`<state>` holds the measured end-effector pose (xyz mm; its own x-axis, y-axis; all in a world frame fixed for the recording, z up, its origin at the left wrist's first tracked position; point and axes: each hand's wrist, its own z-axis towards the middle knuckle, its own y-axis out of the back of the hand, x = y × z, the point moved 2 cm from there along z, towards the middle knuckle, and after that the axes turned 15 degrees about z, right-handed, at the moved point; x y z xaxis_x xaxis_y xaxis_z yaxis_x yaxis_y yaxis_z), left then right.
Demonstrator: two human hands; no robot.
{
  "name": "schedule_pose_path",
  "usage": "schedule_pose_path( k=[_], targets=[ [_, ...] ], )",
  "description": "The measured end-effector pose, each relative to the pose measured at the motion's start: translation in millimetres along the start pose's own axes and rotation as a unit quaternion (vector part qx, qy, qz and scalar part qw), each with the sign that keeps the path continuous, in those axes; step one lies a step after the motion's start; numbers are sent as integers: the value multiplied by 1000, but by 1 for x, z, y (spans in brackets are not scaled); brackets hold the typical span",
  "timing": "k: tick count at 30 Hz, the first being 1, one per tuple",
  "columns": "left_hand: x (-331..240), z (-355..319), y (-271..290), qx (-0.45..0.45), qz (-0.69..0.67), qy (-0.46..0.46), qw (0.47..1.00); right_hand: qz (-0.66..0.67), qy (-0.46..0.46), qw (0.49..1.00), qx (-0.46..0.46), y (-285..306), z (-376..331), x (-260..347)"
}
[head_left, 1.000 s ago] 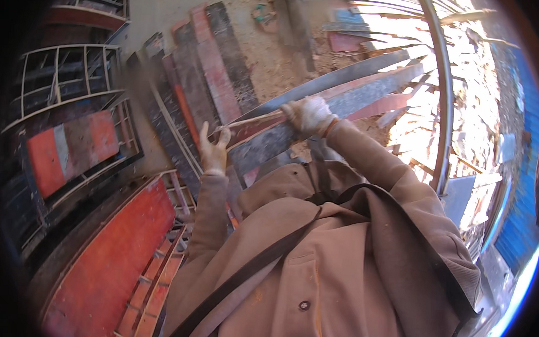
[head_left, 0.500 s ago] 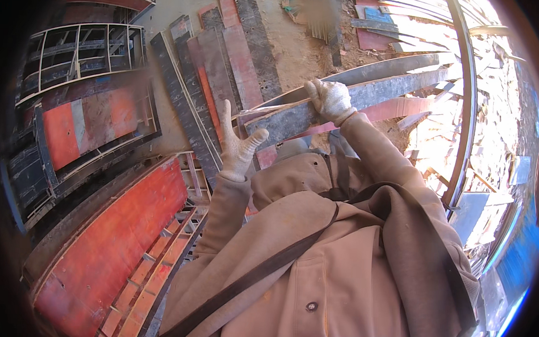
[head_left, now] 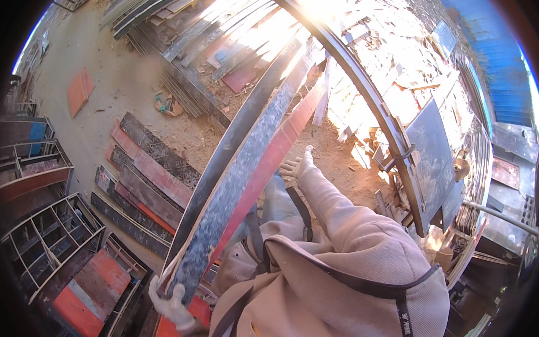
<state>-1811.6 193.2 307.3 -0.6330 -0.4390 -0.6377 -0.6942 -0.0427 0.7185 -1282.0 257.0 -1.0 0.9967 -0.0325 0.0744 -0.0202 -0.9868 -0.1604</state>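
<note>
My left hand [head_left: 174, 306], in a pale glove, is closed round the near ends of long narrow boards at the lower left. Its thumb lies against a speckled grey board [head_left: 236, 173], with a dark board [head_left: 222, 149] beside it on the left. A reddish board [head_left: 276, 154] runs along the right of the grey one; whether my left hand grips it too, I cannot tell. All of them stretch away toward the sunlit top. My gloved right hand [head_left: 299, 165] is open with spread fingers, just right of the reddish board and holding nothing.
A curved metal rail [head_left: 367, 94] crosses on the right, before scattered wood scraps [head_left: 375, 41]. Short planks [head_left: 153, 170] lie on the ground at left. Framed panels [head_left: 93, 293] stand lower left. A large dark sheet [head_left: 430, 153] leans beyond the rail.
My view has swung round to the right. My left hand, open before, now grips the boards' near ends. My right hand has let go of the grey board and opened.
</note>
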Motion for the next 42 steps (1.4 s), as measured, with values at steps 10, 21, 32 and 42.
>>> schedule_pose_path(
  k=[10,21,32,42],
  targets=[
    [87,-52,112,-12,32,49,998,-243,121,954,-125,-77,-14,-79],
    [66,-90,106,33,141,53,988,14,11,974,225,-43,47,-121],
    [103,-101,111,83,1,99,992,47,81,984,154,-43,0,-103],
    [110,-113,100,77,109,73,988,-219,65,973,-46,-80,43,-99]
  ],
)
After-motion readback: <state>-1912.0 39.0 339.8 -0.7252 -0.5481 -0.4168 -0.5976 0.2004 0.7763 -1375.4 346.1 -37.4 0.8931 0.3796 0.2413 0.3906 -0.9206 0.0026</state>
